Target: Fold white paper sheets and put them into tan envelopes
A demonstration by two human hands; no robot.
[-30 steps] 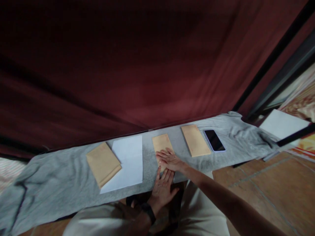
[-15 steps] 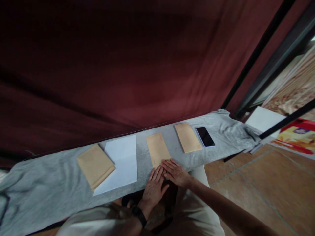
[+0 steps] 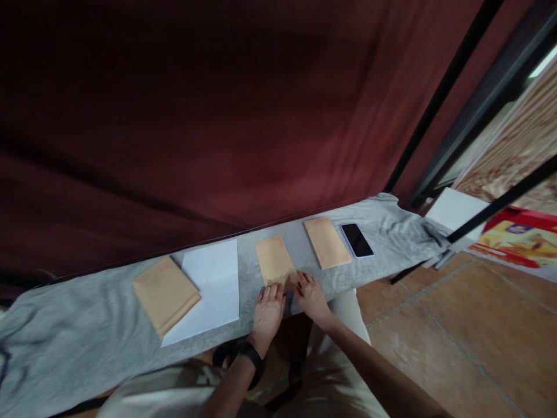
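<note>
At the near edge of a long bench draped in grey cloth point(image 3: 96, 331), both hands are down on the middle brown envelope point(image 3: 275, 258), which lies flat with its far end uncovered! The left hand point(image 3: 267, 313), a black band point(image 3: 251, 360) round its wrist, has its fingers side by side over the near end. The right hand point(image 3: 311, 297) is just beside it, fingers bent at the near right corner; whether either one pinches the paper or merely presses it, I can't tell from here. Out to the right, well within view, there's another brown envelope point(image 3: 327, 242), and just beyond it a dark-screened phone point(image 3: 357, 240) in a pale case. Over on the left, a white sheet point(image 3: 217, 284), partly covered by a slanted stack of brown envelopes point(image 3: 163, 293), and behind it all hangs a dark red curtain point(image 3: 261, 145)
</note>
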